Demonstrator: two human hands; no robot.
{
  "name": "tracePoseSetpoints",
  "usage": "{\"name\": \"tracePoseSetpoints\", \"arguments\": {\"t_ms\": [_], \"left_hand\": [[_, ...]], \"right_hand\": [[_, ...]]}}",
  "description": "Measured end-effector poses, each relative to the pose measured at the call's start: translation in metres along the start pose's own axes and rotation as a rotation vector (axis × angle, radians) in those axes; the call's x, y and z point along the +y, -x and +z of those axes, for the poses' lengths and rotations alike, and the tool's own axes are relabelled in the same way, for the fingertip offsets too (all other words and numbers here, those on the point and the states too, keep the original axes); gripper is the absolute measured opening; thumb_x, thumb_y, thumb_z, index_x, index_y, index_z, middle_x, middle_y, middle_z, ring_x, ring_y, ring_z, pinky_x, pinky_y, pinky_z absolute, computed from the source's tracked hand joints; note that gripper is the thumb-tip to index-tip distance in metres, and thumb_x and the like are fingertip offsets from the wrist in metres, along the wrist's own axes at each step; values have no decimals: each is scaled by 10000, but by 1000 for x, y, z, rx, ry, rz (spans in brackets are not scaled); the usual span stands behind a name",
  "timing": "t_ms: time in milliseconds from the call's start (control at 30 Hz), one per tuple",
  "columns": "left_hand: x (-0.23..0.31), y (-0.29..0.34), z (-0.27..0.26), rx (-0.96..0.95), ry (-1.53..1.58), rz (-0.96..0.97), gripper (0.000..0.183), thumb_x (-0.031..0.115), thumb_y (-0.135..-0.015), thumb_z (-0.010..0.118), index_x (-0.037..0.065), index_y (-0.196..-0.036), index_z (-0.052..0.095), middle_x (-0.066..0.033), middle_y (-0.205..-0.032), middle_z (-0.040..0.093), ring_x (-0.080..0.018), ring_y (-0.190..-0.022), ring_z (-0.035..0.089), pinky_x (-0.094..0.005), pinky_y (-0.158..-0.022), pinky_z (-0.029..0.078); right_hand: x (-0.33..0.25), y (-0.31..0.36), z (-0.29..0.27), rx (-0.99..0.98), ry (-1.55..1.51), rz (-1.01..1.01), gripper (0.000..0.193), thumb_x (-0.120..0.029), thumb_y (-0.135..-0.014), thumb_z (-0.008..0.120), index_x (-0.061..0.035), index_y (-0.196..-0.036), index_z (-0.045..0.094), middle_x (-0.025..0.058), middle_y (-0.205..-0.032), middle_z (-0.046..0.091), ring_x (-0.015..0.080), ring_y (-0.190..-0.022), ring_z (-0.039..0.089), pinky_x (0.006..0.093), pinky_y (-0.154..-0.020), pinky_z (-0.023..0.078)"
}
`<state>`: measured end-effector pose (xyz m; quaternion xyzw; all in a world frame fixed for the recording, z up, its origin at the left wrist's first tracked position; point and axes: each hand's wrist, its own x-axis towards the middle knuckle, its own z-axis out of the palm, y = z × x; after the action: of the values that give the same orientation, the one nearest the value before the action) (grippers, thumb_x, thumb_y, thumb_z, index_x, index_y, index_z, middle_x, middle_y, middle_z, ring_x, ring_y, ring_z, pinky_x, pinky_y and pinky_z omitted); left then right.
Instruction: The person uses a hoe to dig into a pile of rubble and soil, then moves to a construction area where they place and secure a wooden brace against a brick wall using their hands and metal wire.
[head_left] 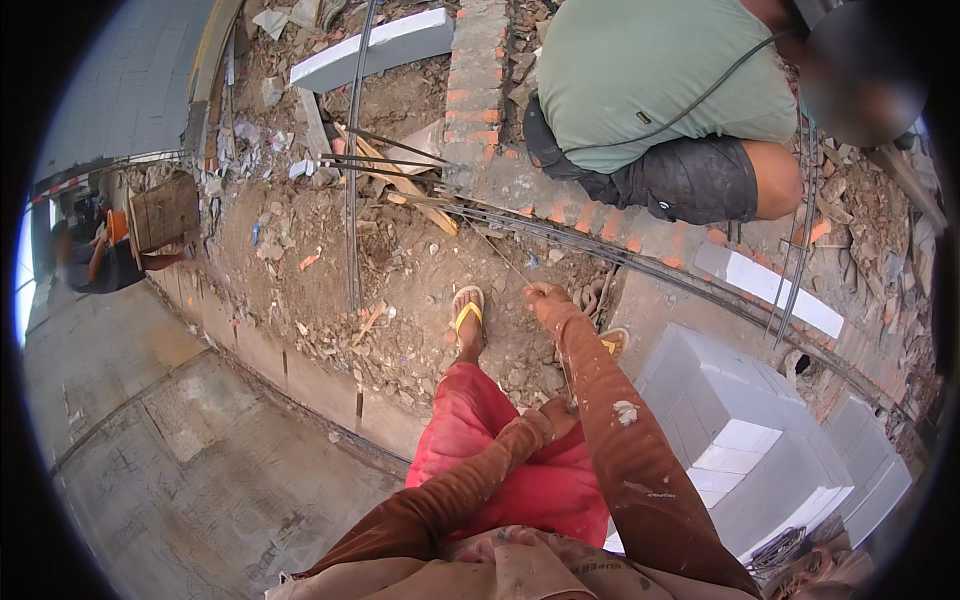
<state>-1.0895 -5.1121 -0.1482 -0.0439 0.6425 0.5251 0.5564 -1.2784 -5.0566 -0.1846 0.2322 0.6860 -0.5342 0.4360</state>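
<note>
A thin string or wire point(505, 260) runs from the bundle of steel bars point(560, 236) down to my right hand point(546, 299). My right hand is closed around it, over the rubble in front of me. From there the line seems to drop toward my left hand point(561, 415), which is closed close to my red trousers. A small part of the line shows at the left fingers; the rest is hidden behind my right forearm. My feet in yellow-strapped flip-flops point(467, 308) stand on broken soil, one mostly covered by my right arm.
A co-worker in a green shirt point(660, 85) crouches at the brick wall point(475, 100). White blocks point(720, 390) are stacked at right; more lie far ahead point(380, 48) and by the wall point(775, 285). Upright bars point(355, 200) stand left. Another person holds an orange bucket point(117, 227).
</note>
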Motion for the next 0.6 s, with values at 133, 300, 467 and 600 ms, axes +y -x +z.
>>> {"name": "tracePoseSetpoints", "arguments": {"t_ms": [133, 300, 467, 600], "left_hand": [[-24, 20, -42, -21, -37, 191, 405, 292, -872, 449, 55, -1198, 496, -188, -1187, 518, -302, -1119, 478, -349, -960, 364], [-69, 51, -127, -86, -2, 306, 413, 242, -893, 430, 27, -1245, 435, -166, -1242, 485, -279, -1168, 439, -346, -996, 328], [-97, 89, -236, -117, -87, 23, 520, 264, -817, 497, 29, -1260, 358, -243, -1137, 523, -335, -1084, 498, -352, -933, 374], [-98, 84, -287, -176, -90, -184, 552, 263, -812, 489, -23, -1257, 333, -273, -1129, 517, -390, -1065, 497, -392, -914, 381]], "right_hand": [[-46, -61, 52, 107, -62, 45, 276, -249, -862, 536, -67, -1060, 603, -15, -681, 557, 93, -587, 467, 262, -586, 398], [-102, -144, 124, 174, -281, 63, 236, -241, -855, 553, -86, -1019, 624, -32, -649, 526, 83, -544, 421, 251, -524, 358], [-126, -247, 169, 383, -317, -29, 189, -225, -842, 571, -92, -947, 655, -39, -643, 501, 84, -536, 395, 257, -488, 326], [-150, -303, 162, 433, -118, 131, 230, -259, -815, 605, -77, -944, 658, 42, -815, 620, 143, -736, 558, 309, -649, 442]]}}
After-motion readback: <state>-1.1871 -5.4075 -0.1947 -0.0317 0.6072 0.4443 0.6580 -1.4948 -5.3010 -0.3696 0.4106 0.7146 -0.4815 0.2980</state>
